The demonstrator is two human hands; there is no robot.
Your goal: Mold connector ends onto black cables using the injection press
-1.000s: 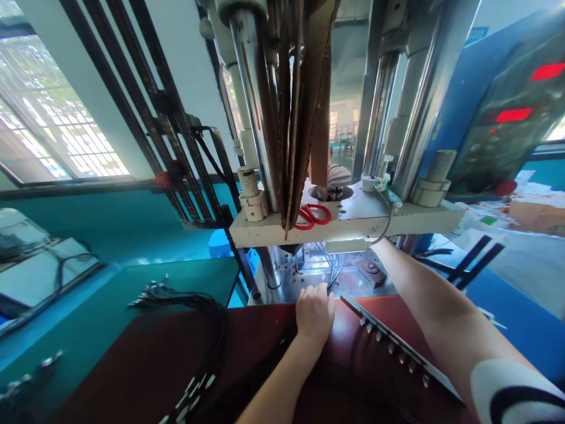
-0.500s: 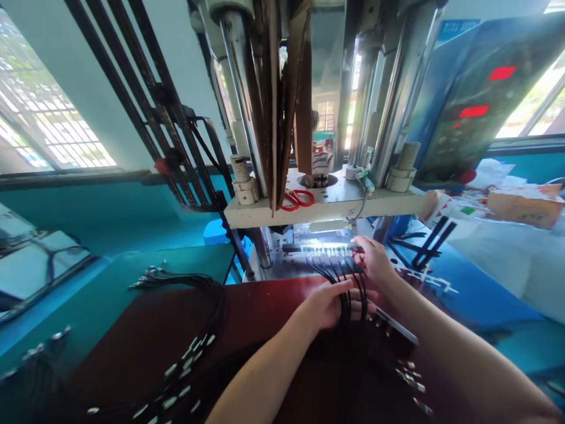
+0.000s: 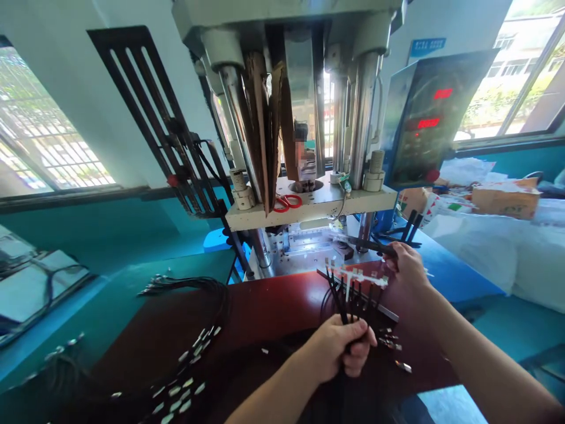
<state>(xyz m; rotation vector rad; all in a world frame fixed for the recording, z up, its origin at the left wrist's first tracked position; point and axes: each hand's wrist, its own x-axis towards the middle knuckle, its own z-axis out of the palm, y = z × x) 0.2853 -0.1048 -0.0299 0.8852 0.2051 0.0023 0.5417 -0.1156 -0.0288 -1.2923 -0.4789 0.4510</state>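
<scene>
My left hand [image 3: 346,348] is closed round a bundle of black cables [image 3: 342,300], low over the red-brown table. The cable ends fan upward and meet a white branched plastic piece [image 3: 353,275], which looks like a moulding sprue. My right hand [image 3: 408,263] grips the end of a long dark stick-like tool [image 3: 371,244]; its kind cannot be made out. The tool points left in front of the press's lower bed [image 3: 304,244]. Behind the cables a thin metal strip [image 3: 384,309] lies slantwise on the table.
The press's pale plate [image 3: 366,201] overhangs the bed, with red-handled scissors [image 3: 288,203] on it. A control box [image 3: 441,123] with red digits stands right. More black cables [image 3: 198,282] with metal connectors [image 3: 176,391] lie left. Loose connectors [image 3: 402,366] and a carton [image 3: 505,200] are at the right.
My left hand has drawn the cables down and back from the press bed, with the white piece at their ends. My right hand has moved right with the dark tool. The view has shifted.
</scene>
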